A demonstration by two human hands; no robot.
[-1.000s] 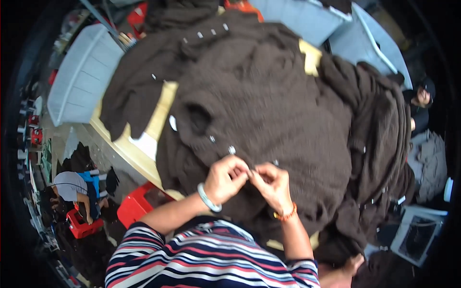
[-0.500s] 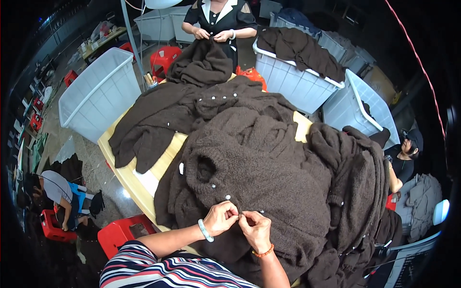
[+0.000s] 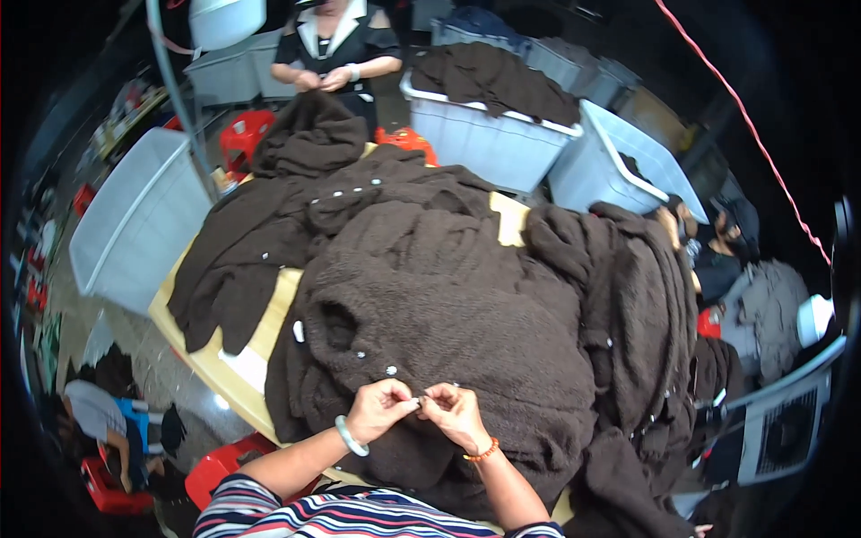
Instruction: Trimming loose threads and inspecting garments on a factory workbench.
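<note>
A dark brown knit cardigan (image 3: 466, 332) lies spread over a pile of like garments in front of me. Small pale buttons (image 3: 391, 370) run along its front edge, below the round neck opening. At that edge my left hand (image 3: 381, 412) and my right hand (image 3: 456, 415) meet, fingertips almost touching. Thumb and forefinger of each are pinched on what looks like a small shiny button (image 3: 418, 401) in line with the others. The fingertips partly cover it.
The brown pile covers most of the pale wooden table (image 3: 211, 368). Across it a person (image 3: 336, 54) handles another brown garment. White bins (image 3: 493, 134) stand behind and at the left (image 3: 134, 224). A red stool (image 3: 224, 466) is near my left arm. Other people sit left and right.
The view has turned, so the table and bins sit further left. My hands stay pinched together at the cardigan edge. At the right, a person's hand has come up by the pile.
</note>
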